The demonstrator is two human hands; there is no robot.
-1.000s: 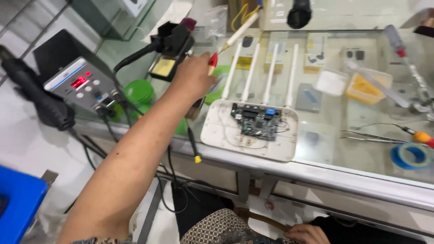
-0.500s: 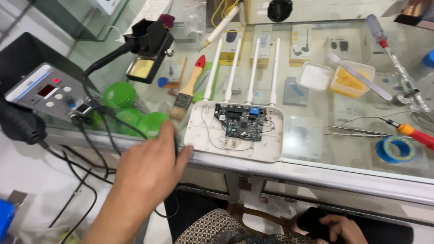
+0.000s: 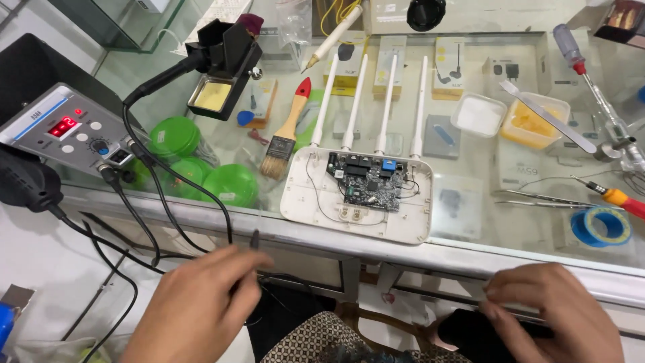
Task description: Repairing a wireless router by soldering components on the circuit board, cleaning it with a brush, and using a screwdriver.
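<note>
My left hand (image 3: pixel 201 306) is below the counter's front edge, its fingers pinched on a thin black cable (image 3: pixel 255 242) that runs up to the edge. Down at my lap, my right hand (image 3: pixel 554 319) grips a black object (image 3: pixel 463 333) that is partly hidden. On the glass counter above lies an open white router (image 3: pixel 410 225) with its circuit board (image 3: pixel 366 181) bare and several white antennas pointing away. A wooden paintbrush (image 3: pixel 287 138) with a red tip lies left of it.
A grey soldering station (image 3: pixel 64 134) with a red display stands at the left, with cables hanging down. Behind it are a black iron stand (image 3: pixel 222 64) and green round tubs (image 3: pixel 228 185). Tweezers (image 3: pixel 537 198), an orange screwdriver (image 3: pixel 621 200) and blue tape (image 3: pixel 601 226) lie at the right.
My left hand has come back from the paintbrush at the far side, down to the counter's front edge, and closed on the cable. My right hand has come into view on the black object.
</note>
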